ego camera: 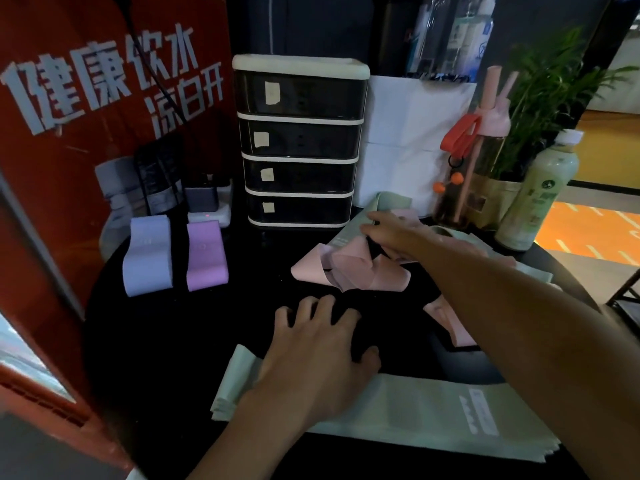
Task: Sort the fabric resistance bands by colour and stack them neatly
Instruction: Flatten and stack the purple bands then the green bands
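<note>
On a round black table, a lavender band and a purple band lie flat side by side at the left. A stack of mint-green bands lies along the near edge, and my left hand rests flat on its left part with fingers spread. Crumpled pink bands lie in a heap at the centre right, over more mint-green bands. My right hand reaches across onto that heap; its fingertips seem to pinch something dark there. Another pink band shows under my right forearm.
A black drawer unit with several drawers stands at the back centre. White paper bag, a pink-capped bottle, a green drink bottle and a potted plant stand at the back right. A red banner closes the left side.
</note>
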`<state>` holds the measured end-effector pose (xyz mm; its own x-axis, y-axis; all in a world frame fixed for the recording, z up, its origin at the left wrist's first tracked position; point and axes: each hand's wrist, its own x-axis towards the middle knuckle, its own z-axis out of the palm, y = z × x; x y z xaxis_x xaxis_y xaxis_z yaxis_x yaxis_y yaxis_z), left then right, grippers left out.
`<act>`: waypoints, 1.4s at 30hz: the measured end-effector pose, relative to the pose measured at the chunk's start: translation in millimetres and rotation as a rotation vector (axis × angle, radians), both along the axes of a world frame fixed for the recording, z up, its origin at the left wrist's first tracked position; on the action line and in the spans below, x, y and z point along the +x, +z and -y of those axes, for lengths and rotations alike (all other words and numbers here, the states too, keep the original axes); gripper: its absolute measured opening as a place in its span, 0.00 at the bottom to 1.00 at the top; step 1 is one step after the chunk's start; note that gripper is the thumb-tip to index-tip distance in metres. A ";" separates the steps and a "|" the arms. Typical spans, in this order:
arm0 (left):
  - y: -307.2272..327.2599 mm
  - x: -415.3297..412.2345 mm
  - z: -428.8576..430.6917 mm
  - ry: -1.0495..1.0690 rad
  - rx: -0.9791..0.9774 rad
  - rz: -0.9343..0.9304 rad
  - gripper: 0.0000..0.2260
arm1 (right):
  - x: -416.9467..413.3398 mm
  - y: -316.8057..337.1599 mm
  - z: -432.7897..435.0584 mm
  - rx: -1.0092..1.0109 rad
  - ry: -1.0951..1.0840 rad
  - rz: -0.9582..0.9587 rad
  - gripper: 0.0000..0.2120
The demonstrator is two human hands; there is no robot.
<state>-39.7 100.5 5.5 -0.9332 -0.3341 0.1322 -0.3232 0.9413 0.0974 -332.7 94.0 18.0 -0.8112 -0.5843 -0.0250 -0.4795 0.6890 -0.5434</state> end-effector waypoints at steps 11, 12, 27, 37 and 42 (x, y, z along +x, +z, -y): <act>-5.7 -0.8 1.2 0.003 0.002 -0.015 0.35 | 28.7 37.0 -10.6 -0.504 0.000 -0.019 0.09; -5.8 -0.7 1.6 0.002 0.003 -0.014 0.35 | 33.4 44.3 -15.3 -0.554 -0.013 -0.033 0.11; 15.8 9.3 -5.5 -0.069 -0.037 -0.405 0.14 | 88.5 131.9 -96.5 -0.847 0.088 -0.203 0.14; 119.1 0.1 -0.6 -0.223 0.266 -0.792 0.09 | 151.7 144.6 -156.3 -0.766 0.278 -0.078 0.08; 146.5 -10.0 -3.1 -0.369 0.664 -0.620 0.10 | 179.4 149.9 -177.4 -0.789 0.362 0.033 0.07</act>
<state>-49.7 103.6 152.0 -0.8226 -0.2191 0.5247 0.2675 0.6651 0.6972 -153.3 271.4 167.9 -0.5777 -0.6630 0.4762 -0.5724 -0.0869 -0.8154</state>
